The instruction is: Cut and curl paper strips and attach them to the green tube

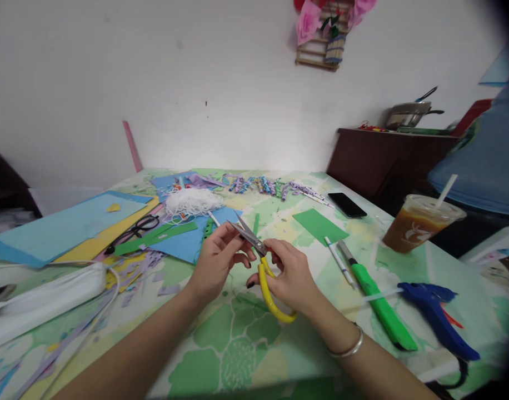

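Yellow-handled scissors [269, 289] are in my right hand [294, 272], whose thumb and fingers are at the handles. Their metal blades are parted and point up and left, over my left hand [219, 258]. My left hand is closed in a pinch beside the blades; what lies between its fingertips is too small to make out. Just behind those fingers show the end of a white stick [214, 220] and a dotted green paper piece [207, 228]. Whether my left fingers touch either one, I cannot tell. Blue paper [177, 247] lies under that area.
A heap of white string [191, 201], glasses [141, 225] and coloured sheets [79, 222] lie left. On the right are a green utility knife [382, 305], a marker [340, 262], a blue glue gun [435, 316], a green paper [320, 225], a phone [347, 205] and a drink cup [417, 225].
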`<state>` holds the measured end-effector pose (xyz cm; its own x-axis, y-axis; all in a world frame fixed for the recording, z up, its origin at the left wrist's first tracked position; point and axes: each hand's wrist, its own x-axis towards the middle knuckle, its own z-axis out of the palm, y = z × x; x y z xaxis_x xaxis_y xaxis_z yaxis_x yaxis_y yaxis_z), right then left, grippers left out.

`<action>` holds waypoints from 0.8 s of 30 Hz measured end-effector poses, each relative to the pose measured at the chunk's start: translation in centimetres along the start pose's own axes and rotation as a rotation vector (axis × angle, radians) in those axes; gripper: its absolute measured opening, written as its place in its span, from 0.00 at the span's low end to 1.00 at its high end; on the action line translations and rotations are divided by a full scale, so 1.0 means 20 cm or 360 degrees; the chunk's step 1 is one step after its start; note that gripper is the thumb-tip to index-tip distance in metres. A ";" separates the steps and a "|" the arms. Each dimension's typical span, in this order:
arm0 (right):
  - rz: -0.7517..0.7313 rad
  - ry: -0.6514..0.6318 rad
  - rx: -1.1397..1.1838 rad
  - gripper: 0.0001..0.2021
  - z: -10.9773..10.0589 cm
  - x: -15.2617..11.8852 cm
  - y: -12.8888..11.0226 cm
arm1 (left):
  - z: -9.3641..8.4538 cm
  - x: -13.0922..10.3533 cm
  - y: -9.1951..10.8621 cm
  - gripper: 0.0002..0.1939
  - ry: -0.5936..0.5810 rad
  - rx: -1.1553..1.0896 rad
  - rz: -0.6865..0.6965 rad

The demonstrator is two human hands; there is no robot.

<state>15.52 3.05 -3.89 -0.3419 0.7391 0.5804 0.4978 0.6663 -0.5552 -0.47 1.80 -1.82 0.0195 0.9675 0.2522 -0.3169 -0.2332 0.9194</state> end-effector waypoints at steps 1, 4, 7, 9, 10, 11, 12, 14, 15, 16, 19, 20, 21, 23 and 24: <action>0.0004 0.0004 -0.0008 0.21 0.00 0.00 0.00 | 0.00 0.00 0.00 0.05 -0.0002 0.0001 0.0003; 0.0004 0.0014 -0.0030 0.21 -0.01 0.00 0.00 | -0.02 0.01 0.00 0.04 -0.0024 0.0024 0.0015; -0.0009 0.0013 -0.0049 0.20 -0.02 0.01 0.00 | -0.04 0.02 0.01 0.03 -0.0045 0.0066 0.0029; -0.0013 0.0008 -0.0062 0.20 -0.02 0.01 0.00 | -0.05 0.02 0.01 0.02 -0.0046 0.0106 0.0032; -0.0016 0.0006 -0.0067 0.20 -0.02 0.01 0.00 | -0.06 0.03 0.02 0.02 -0.0048 0.0126 0.0035; -0.0022 0.0004 -0.0069 0.21 -0.02 0.01 0.01 | -0.06 0.03 0.02 0.02 -0.0054 0.0144 0.0039; -0.0031 0.0003 -0.0069 0.21 -0.03 0.01 0.01 | -0.06 0.03 0.03 0.02 -0.0062 0.0157 0.0042; -0.0049 0.0004 -0.0068 0.22 -0.03 0.01 0.02 | -0.07 0.04 0.03 0.01 -0.0077 0.0173 0.0038; -0.0061 0.0006 -0.0067 0.22 -0.03 0.01 0.02 | -0.07 0.05 0.04 0.01 -0.0080 0.0180 0.0031; -0.0071 0.0009 -0.0067 0.23 -0.03 0.01 0.03 | -0.08 0.05 0.04 0.02 -0.0080 0.0190 0.0024; -0.0106 0.0032 -0.0065 0.23 -0.03 0.01 0.04 | -0.09 0.06 0.05 0.03 -0.0083 0.0236 0.0002; -0.0119 0.0043 -0.0064 0.23 -0.03 0.01 0.04 | -0.10 0.06 0.06 0.03 -0.0087 0.0251 -0.0009; -0.0132 0.0053 -0.0066 0.23 -0.03 0.01 0.04 | -0.10 0.06 0.06 0.03 -0.0092 0.0263 -0.0022; -0.0156 0.0060 -0.0075 0.23 -0.03 0.01 0.05 | -0.11 0.06 0.07 0.02 -0.0103 0.0270 -0.0045; -0.0163 0.0061 -0.0083 0.22 -0.03 0.01 0.05 | -0.11 0.06 0.07 0.02 -0.0109 0.0268 -0.0054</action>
<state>16.50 3.68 -3.93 -0.3627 0.6624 0.6555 0.5029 0.7313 -0.4607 -2.98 2.94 -0.87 0.0937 0.9675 0.2348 -0.1521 -0.2192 0.9638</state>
